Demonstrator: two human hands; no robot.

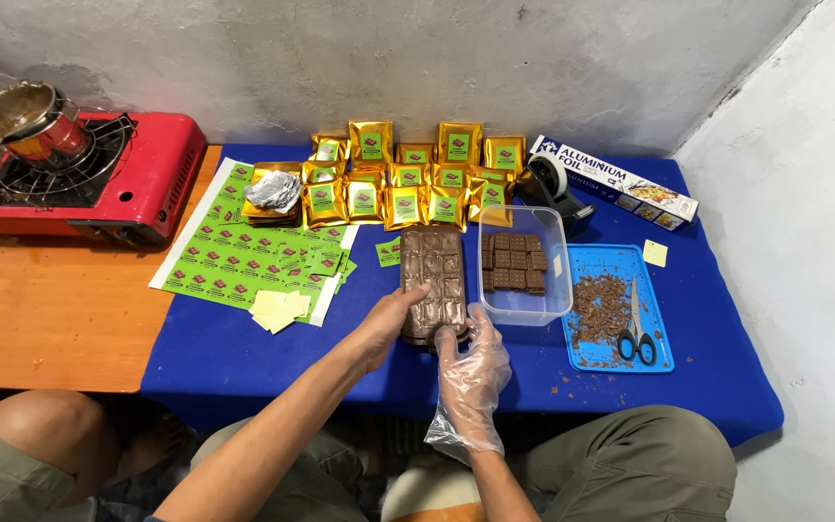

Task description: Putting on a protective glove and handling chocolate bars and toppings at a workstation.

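**Both hands on the chocolate mould**

The person sits at a low counter (244, 358) covered in blue cloth, with both hands at the near end of a brown chocolate mould (432, 280) that lies flat in the middle of the cloth. The bare left hand (390, 324) grips the mould's near left corner, fingers curled over its edge. The right hand (473, 362), inside a loose clear plastic glove, rests its fingertips against the near right corner, fingers lightly bent rather than clenched.

Just right of the mould stands a clear plastic tub (526, 263) holding chocolate squares. Beyond that, a blue tray (620, 307) carries chocolate crumbs and a pair of scissors (636, 329). To the left of the mould lie green label sheets (244, 253). Gold packets (408, 174) stand in rows behind the mould, with a foil box (616, 182) by the wall. A red portable stove (89, 179) sits well apart on the bare wood at the far left.
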